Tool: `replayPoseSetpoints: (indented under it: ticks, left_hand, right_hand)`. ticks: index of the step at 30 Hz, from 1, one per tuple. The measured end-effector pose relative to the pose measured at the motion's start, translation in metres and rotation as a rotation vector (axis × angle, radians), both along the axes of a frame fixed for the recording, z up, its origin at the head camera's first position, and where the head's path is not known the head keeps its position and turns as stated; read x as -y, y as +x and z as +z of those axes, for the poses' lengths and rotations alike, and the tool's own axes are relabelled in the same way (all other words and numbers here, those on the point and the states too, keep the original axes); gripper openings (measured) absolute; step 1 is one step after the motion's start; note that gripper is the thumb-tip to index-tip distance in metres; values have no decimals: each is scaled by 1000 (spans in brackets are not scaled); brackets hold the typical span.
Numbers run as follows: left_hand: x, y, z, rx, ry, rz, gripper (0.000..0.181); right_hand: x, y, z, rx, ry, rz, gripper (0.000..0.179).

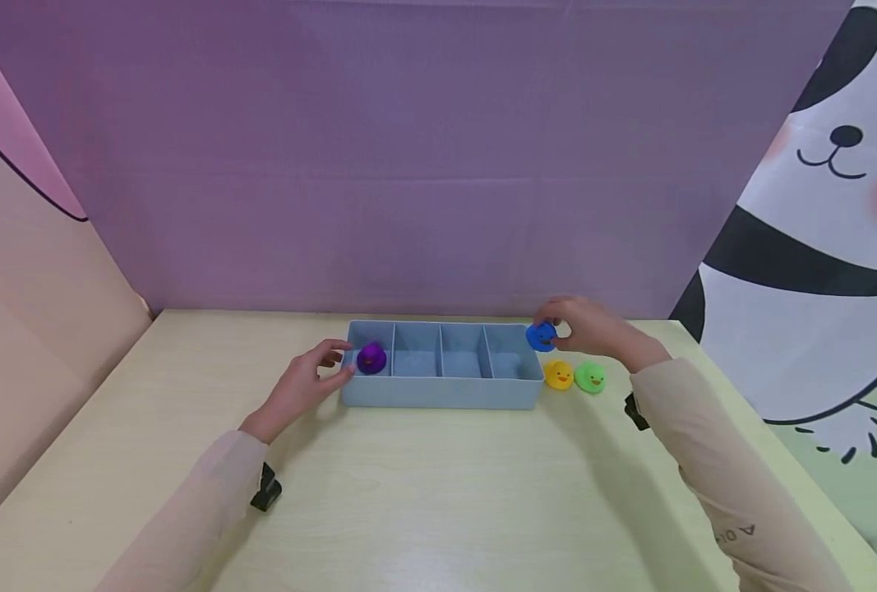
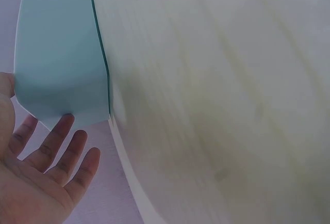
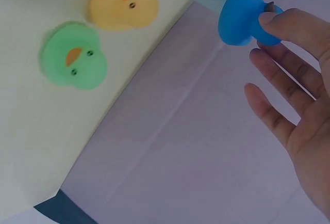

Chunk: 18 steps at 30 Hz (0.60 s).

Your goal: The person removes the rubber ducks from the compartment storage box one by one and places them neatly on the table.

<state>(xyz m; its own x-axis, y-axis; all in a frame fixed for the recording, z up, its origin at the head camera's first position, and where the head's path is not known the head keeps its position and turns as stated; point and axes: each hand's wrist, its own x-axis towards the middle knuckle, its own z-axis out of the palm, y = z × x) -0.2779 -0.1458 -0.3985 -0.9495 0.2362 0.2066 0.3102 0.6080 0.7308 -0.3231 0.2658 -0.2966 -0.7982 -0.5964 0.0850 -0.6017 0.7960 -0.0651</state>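
Note:
My right hand [image 1: 582, 325] pinches a blue rubber duck [image 1: 541, 336] between thumb and fingers, at the right end of a pale blue four-compartment box [image 1: 438, 393]. The right wrist view shows the blue duck tilted in the fingertips, its round base turned outward. At the box's left end is my left hand [image 1: 308, 382], thumb and fingers spread loosely with fingertips right at the wall. A purple rubber duck [image 1: 371, 358] sits in the leftmost compartment. On the table to the right of the box, a yellow duck [image 1: 559, 375] and a green duck [image 1: 590, 377] stand side by side.
The light wooden table [image 1: 438, 493] reaches back to a purple backdrop [image 1: 438, 164] close behind the box. A panda picture [image 1: 830, 247] covers the panel on the right, past the table's edge.

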Motion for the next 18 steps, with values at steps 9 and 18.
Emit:
replayPoseSetpoints:
  ticks: [9,18]
  left_hand:
    - [0,1,2,-4,6,-6,43]
    - [0,1,1,-10,7,-8,43]
  right_hand:
    - [-25,6,-5,7,-12,-50,28]
    - [-52,9,-12,16,-24,-68,29]
